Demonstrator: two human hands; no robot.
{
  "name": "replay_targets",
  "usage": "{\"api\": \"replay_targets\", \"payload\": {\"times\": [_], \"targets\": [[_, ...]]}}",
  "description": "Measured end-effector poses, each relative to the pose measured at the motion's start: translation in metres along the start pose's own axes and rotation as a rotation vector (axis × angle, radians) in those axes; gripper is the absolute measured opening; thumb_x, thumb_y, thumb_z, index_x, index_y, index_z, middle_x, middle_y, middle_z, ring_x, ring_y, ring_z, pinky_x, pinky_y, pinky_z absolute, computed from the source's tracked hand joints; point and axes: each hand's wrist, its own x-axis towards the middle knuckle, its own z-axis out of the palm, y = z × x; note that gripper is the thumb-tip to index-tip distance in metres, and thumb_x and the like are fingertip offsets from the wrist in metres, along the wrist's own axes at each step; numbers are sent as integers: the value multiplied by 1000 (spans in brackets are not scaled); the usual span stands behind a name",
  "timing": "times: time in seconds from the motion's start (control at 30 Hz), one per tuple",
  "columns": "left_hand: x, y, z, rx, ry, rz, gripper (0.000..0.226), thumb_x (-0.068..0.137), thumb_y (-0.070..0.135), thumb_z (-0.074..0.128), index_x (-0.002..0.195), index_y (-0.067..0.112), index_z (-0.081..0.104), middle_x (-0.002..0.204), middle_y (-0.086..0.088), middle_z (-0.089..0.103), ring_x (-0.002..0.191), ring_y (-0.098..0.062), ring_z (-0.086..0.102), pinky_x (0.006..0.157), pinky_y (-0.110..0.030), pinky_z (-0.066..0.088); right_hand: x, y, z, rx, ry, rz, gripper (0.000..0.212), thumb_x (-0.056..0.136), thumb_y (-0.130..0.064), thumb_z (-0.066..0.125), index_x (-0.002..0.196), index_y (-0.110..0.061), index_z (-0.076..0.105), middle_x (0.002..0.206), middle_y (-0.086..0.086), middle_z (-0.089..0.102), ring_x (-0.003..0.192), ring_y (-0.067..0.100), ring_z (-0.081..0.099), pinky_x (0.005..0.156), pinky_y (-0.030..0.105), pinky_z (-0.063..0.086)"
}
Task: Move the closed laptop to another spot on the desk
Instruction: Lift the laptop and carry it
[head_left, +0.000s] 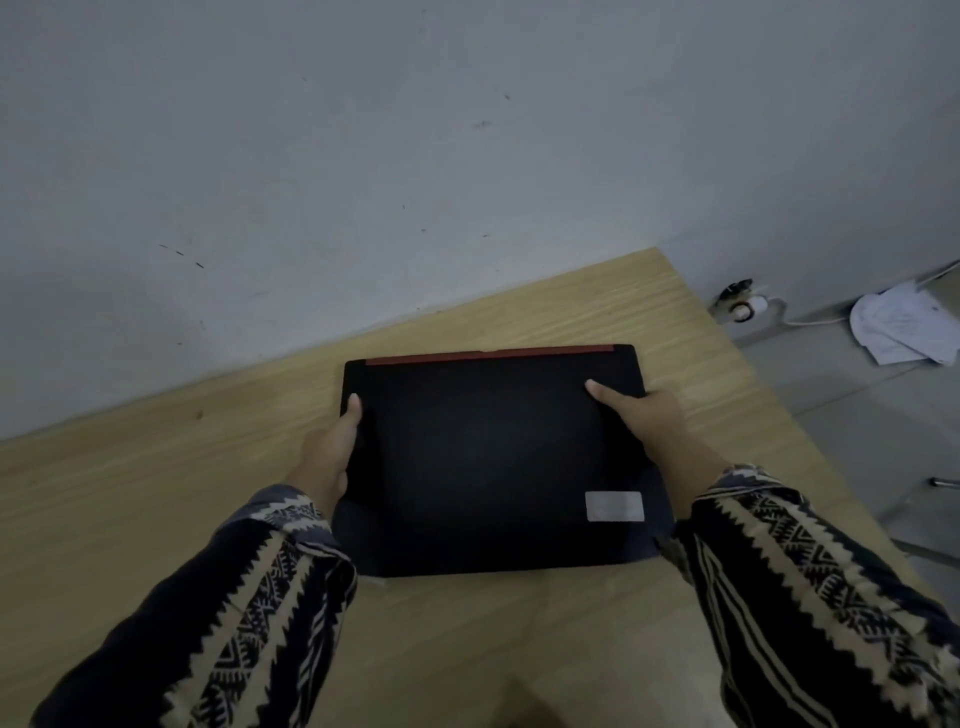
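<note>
Laptop (493, 457), closed, sits near the desk's (156, 493) back edge, toward its right end. Left hand (327, 452) and right hand (644, 421) clasp its side edges, thumbs on the lid. Grip looks made; whether it is lifted I cannot tell; the carry and set-down remain.

There is one closed black laptop (493, 462) on one wooden tabletop (156, 493). Two hands are in view: the left hand (332, 457) at the 9 o'clock side of the laptop and the right hand (649, 421) at its 3 o'clock side. The laptop carries one pale sticker (614, 505) and one red strip (488, 356). On the floor, at 2 o'clock, lies one pile of white papers (904, 325).
</note>
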Motion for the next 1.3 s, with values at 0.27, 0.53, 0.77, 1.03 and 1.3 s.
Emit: {"api": "replay_targets", "payload": {"times": [0.27, 0.53, 0.77, 1.03, 1.3], "targets": [[-3, -3, -18, -129, -33, -28, 66, 97, 54, 28, 139, 7, 46, 139, -10, 52, 127, -33, 50, 107, -47, 41, -12, -16, 7, -110, 1, -250, 73, 70, -61, 79, 120, -9, 65, 113, 6, 70, 106, 25, 65, 90, 38, 54], [9, -6, -60, -26, 40, -19, 84, 85, 71, 24, 137, 10, 49, 136, -13, 56, 123, -36, 55, 104, -50, 45, -22, -36, 20, -207, -39, -352, 87, 65, -81, 62, 120, -14, 62, 113, 7, 69, 108, 29, 64, 99, 47, 51], [-13, -2, -78, -50, 79, 40, 73, 88, 68, 33, 134, 14, 52, 134, -8, 57, 122, -34, 53, 104, -52, 43, -30, -41, 43, -137, -56, -193, 57, 68, -66, 78, 87, -13, 71, 92, 3, 71, 96, 28, 67, 92, 45, 56], [-12, -10, -108, -201, 242, 64, 72, 86, 59, 51, 129, 1, 54, 126, -10, 61, 115, -34, 58, 99, -47, 48, -41, -40, 39, -21, -450, 68, 69, 67, -40, 86, 122, -4, 65, 119, 15, 72, 106, 31, 69, 95, 45, 55], [-22, -29, -156, -206, 381, 106, 65, 89, 53, 52, 120, -4, 56, 118, -13, 61, 105, -36, 59, 95, -49, 50, -85, -23, 93, -27, -432, 0, 78, 82, -69, 60, 140, -18, 50, 133, 6, 61, 120, 29, 60, 101, 44, 49]]}}
